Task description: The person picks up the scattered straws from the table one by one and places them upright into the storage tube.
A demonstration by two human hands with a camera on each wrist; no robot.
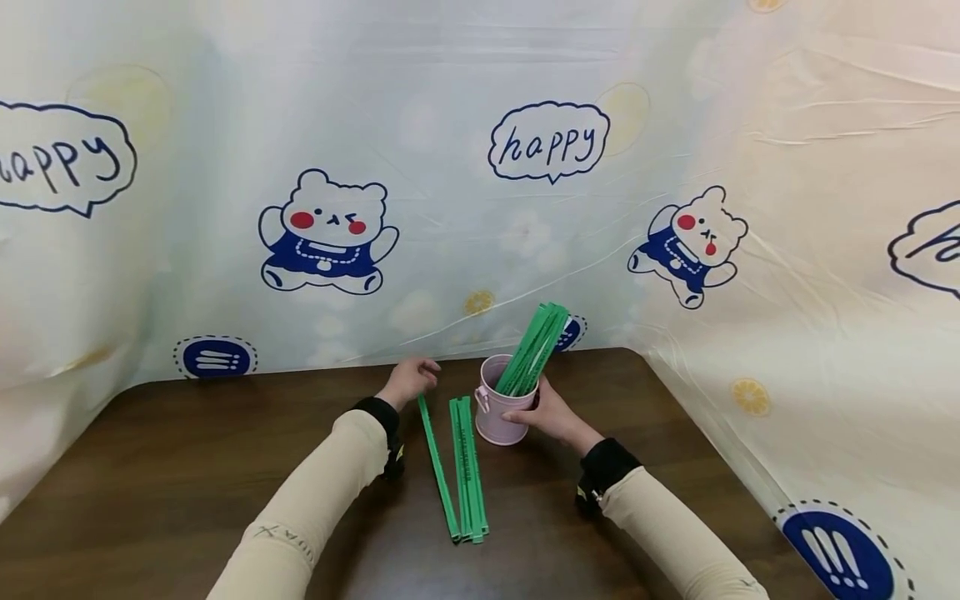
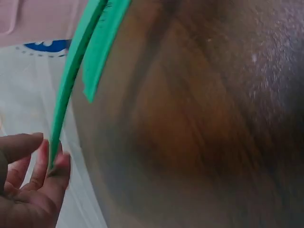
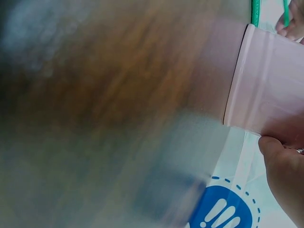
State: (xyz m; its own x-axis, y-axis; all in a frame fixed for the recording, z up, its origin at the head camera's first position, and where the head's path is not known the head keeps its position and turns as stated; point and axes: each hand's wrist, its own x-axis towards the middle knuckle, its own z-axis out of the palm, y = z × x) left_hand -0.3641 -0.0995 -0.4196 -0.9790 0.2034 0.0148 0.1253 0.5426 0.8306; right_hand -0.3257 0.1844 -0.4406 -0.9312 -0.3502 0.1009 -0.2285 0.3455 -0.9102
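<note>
A small pink bucket (image 1: 501,421) stands upright near the table's far edge, with a bundle of printed green strips (image 1: 534,350) leaning out to the right. My right hand (image 1: 555,412) grips the bucket's right side, thumb across its front; the right wrist view shows that hand (image 3: 285,171) against the pink wall. My left hand (image 1: 411,380) is at the far end of a single green strip (image 1: 438,467). In the left wrist view, the strip's tip meets the fingers of that hand (image 2: 35,185), and the thumb stands apart from it. Several more green strips (image 1: 468,471) lie side by side between my hands.
Under everything is a dark brown wooden table (image 1: 225,475) with rounded far corners. A pale patterned curtain (image 1: 450,100) with bears and lettering hangs right behind the far edge and along the right side. Black bands (image 1: 611,462) circle both wrists over light sleeves.
</note>
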